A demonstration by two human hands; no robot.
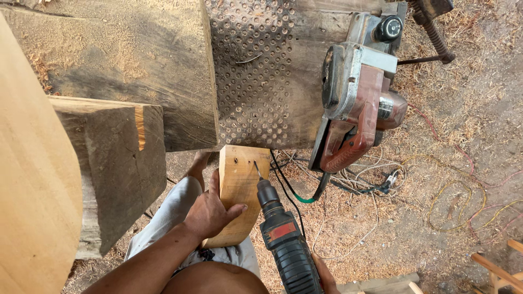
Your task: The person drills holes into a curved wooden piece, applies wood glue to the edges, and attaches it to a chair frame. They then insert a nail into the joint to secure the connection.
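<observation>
Head view: left hand (210, 213) wraps the light wood block (238, 193), propped on the knee against the table (261, 81). Right hand (325, 277) grips the drill (283, 234), bit at the block's edge. Risk: bit skates off toward fingers, or the wood splits.

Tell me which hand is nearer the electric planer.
Right. The right hand holds the drill below the planer; the left hand grips the wooden block, farther left.
</observation>
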